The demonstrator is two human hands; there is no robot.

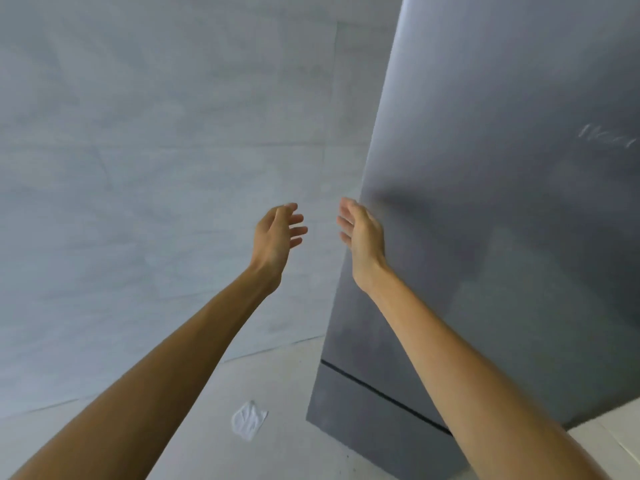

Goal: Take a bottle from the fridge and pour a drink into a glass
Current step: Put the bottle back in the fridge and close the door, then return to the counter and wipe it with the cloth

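Risk, slipping grip: the fridge [502,237] shows no handle on its smooth dark grey door. The right hand [362,233] is at the left edge of this door, so the fingers may slide off if they do not hook well behind the edge.
Risk, wrong side: I cannot tell where the hinges are. A pull on the hinge side would not open anything.
Risk, left hand: the left hand [278,233] hangs in the air just left of the right hand, apart from the fridge. In my judgement a swinging door could hit it.
Risk, sharp pull: a hard pull could shake the things stored inside.
Risk, floor: a small white crumpled piece [249,420] lies on the pale floor [277,375] near the fridge corner. A foot could slip on it.
Right hand grip: wide, fingers loosely straight, holding nothing. Whether it touches the edge, I cannot tell.
Left hand grip: wide, relaxed, holding nothing.
Fridge as container: the door looks closed, with a dark seam low down. The inside is hidden, so its contents are unknown.
Bottle: not in view; by the task it should be inside the fridge.
Glass: not in view.
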